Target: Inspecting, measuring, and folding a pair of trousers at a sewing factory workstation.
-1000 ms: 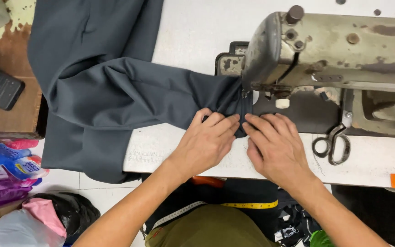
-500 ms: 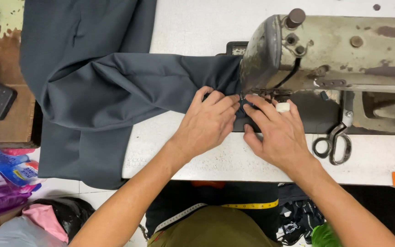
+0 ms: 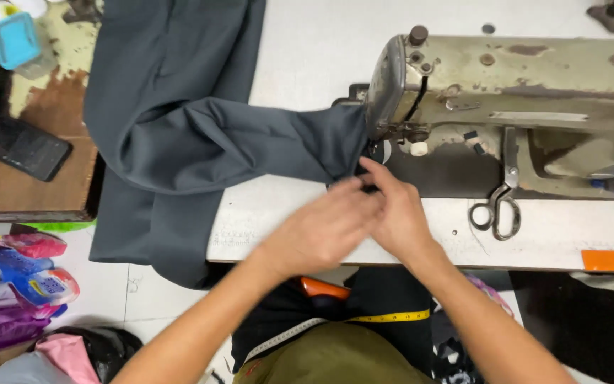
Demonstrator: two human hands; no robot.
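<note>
Fabric (image 3: 236,142) edge lies under both hands (image 3: 364,227) beside needle.

A dark grey garment (image 3: 200,135) is lying across the white table — its broad part is spreading up and to the left and hanging over the near edge, while one folded, creased sleeve-like length is running right, its end tucked beneath the head of the sewing machine (image 3: 506,92).
</note>
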